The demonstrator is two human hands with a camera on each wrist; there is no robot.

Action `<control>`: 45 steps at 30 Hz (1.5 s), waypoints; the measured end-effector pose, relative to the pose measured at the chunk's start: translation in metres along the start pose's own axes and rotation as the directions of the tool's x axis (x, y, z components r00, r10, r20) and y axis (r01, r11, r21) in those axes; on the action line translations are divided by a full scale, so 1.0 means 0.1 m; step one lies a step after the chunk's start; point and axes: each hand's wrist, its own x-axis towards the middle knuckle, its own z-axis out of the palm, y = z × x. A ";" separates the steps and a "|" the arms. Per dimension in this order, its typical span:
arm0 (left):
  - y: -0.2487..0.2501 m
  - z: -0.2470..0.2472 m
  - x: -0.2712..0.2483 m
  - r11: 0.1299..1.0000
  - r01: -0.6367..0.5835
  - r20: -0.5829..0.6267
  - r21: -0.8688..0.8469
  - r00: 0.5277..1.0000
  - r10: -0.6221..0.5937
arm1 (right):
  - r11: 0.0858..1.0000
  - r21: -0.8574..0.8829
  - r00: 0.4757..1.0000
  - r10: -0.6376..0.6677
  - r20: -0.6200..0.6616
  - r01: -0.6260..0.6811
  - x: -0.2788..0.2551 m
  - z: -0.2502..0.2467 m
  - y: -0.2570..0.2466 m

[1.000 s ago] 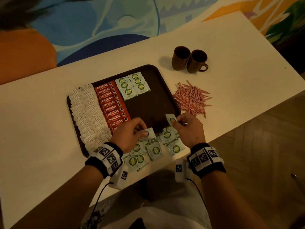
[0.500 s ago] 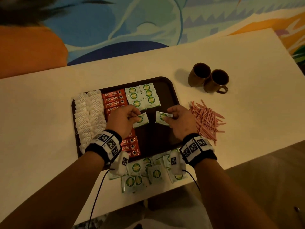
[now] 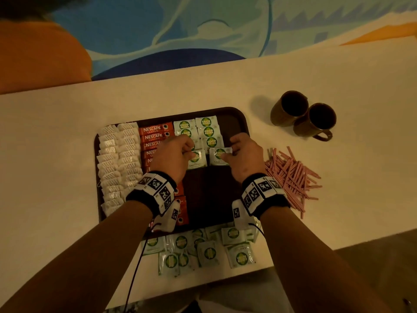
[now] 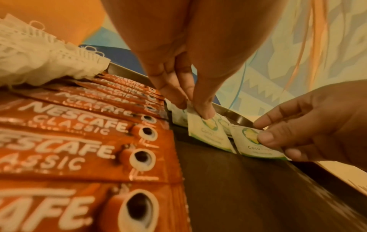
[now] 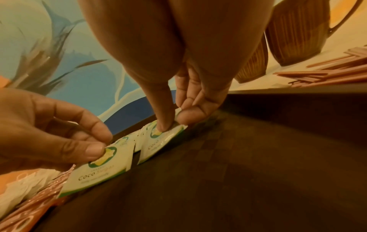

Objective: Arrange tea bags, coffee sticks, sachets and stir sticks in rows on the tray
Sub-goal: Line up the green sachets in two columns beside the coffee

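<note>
Left hand (image 3: 171, 155) & wristband hide mid coffee sticks (image 3: 155, 134). Sachet (image 3: 197, 159) print half covered. Desk (image 3: 67, 123) cut off at 9 & 3 o'clock. Wrist views: near sticks blurred.

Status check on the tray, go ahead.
Left hand and right hand each pinch a sachet on the tray. Stir sticks unsorted. Nothing in the way.

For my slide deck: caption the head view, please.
Both hands set sugar sachets in rows on the tray.
</note>
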 end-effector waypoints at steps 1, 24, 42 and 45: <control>-0.01 0.01 0.01 1.000 -0.004 -0.010 0.010 1.000 0.004 | 1.000 -0.007 1.000 -0.009 -0.006 0.009 0.01 0.00 0.00; -0.11 0.01 0.01 0.997 -0.020 -0.049 0.075 0.999 0.023 | 0.993 -0.111 0.999 -0.043 -0.011 0.042 0.08 0.16 -0.09; -0.15 0.02 -0.13 0.987 0.000 -0.005 0.161 1.000 0.000 | 0.985 -0.172 0.999 0.012 0.030 -0.007 0.05 0.21 -0.15; -0.14 0.01 -0.14 0.987 -0.015 -0.003 0.161 1.000 0.016 | 0.985 -0.170 0.999 0.009 0.036 -0.002 0.05 0.21 -0.16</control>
